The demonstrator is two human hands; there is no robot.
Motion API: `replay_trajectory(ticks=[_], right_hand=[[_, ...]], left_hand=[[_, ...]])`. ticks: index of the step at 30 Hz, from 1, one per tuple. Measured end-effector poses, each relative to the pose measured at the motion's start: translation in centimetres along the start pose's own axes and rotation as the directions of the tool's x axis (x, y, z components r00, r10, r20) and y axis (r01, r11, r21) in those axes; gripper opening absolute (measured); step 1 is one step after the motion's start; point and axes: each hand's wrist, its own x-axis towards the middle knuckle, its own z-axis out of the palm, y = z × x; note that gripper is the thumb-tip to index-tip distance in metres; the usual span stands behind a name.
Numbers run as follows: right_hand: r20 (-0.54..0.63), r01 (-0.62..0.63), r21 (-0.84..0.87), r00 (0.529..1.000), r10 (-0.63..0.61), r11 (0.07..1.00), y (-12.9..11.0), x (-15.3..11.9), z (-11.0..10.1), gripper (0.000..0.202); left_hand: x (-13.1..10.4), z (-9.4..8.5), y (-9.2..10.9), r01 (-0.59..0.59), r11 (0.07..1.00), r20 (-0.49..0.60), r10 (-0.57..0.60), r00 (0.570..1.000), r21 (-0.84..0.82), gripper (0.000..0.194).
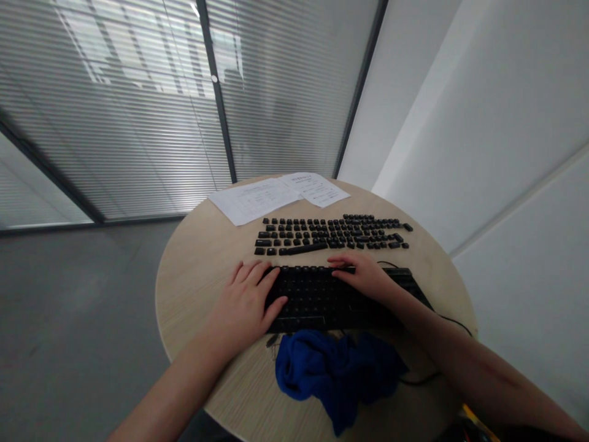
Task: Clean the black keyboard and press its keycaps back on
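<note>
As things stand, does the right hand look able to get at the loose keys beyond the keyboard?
Probably yes: the right hand is at the far edge of the keyboard, and the loose keys lie just past its fingers, with nothing visible between.

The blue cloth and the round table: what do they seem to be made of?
The blue cloth looks like a soft, matte textile, going by its rounded folds and crumpled edges; microfibre or fleece is possible, but the weave is too blurred to tell. The round table has a pale, smooth top with fine grain lines, so wood or a wood-look laminate seems likely; the picture doesn't settle which.
</note>
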Motion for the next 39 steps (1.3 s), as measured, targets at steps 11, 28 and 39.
replay_trajectory(ticks=[11, 28, 39], right_hand=[[-0.111, 0.237, -0.184, 0.959, -0.260, 0.954, -0.8, 0.2, -3.3, 0.018], [-0.075, -0.243, -0.499, 0.968, 0.238, 0.832, 9.3, 15.4, -8.2, 0.026], [0.010, -0.254, -0.490, 0.955, 0.297, 0.834, 10.6, 16.9, -6.9, 0.023]], left_hand=[[0.1, 0.2, -0.2, 0.006, 1.000, -0.049, -0.007, 0.999, -0.006, 0.048], [-0.1, 0.1, 0.0, -0.003, 1.000, -0.088, 0.005, 0.996, 0.024, 0.044], [-0.4, 0.6, 0.0, -0.014, 0.998, -0.150, 0.022, 0.988, 0.054, 0.042]])
